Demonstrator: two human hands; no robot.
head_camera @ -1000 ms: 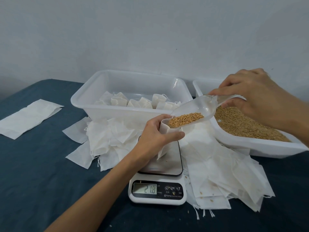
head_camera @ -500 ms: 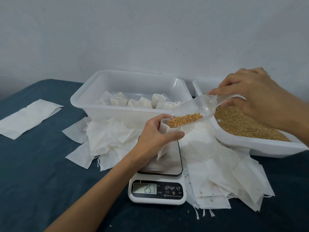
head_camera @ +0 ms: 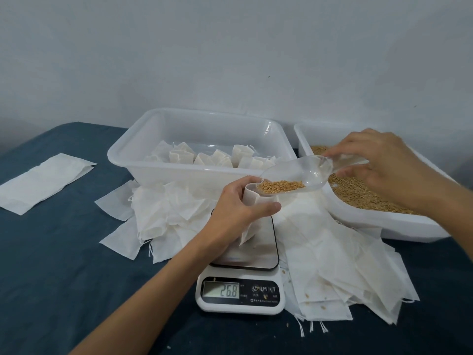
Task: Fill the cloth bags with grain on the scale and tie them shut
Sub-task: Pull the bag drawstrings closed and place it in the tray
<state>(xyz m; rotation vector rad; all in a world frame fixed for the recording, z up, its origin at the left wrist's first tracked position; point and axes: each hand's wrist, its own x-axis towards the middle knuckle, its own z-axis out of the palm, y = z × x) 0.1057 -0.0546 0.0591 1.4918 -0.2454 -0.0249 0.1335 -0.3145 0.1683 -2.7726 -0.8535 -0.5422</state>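
In the middle of the frame the left hand point(head_camera: 236, 204) is clamped around an open cloth bag point(head_camera: 252, 201) that stands on the scale point(head_camera: 242, 290). The right hand point(head_camera: 378, 162) pinches the handle of a clear scoop point(head_camera: 294, 175). The long axis of the scoop runs from the upper right down to the lower left, and its lip with the grain point(head_camera: 280, 187) lies just over the mouth of the bag, so the right grip only needs to tilt more.

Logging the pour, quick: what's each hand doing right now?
Left hand: grips the bag on the scale.
Right hand: pinches the scoop of grain over the bag.
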